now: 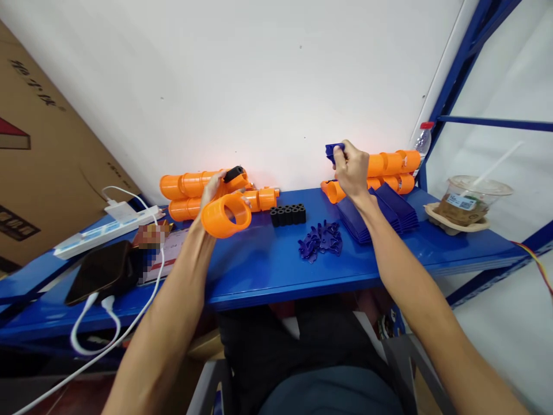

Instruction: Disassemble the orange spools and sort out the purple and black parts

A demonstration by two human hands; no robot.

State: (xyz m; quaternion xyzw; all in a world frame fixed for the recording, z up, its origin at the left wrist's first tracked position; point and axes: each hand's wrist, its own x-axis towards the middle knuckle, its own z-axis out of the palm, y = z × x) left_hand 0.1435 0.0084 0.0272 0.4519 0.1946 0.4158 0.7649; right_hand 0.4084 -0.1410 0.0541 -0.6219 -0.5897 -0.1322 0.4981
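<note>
My left hand point(212, 189) is closed around a short orange plastic cylinder point(216, 219), its open end facing right. A black tube point(234, 174) sticks out at the top of the same hand, by the thumb. Raised above the right side of the table, my right hand point(352, 167) pinches a small dark blue plastic piece point(333, 152). On the table between the hands lie a loose pile of small dark blue clips point(320, 240) and a block of several upright black tubes point(288, 215). Part of the left fingers is hidden behind the orange cylinder.
Orange cylinders lie stacked along the wall at left point(184, 185) and right point(393, 163). Dark blue flat sheets point(395, 213) sit under my right forearm. A lidded drink cup point(469, 202) stands far right; a power strip point(108, 231) and phone point(101, 268) with cables are left.
</note>
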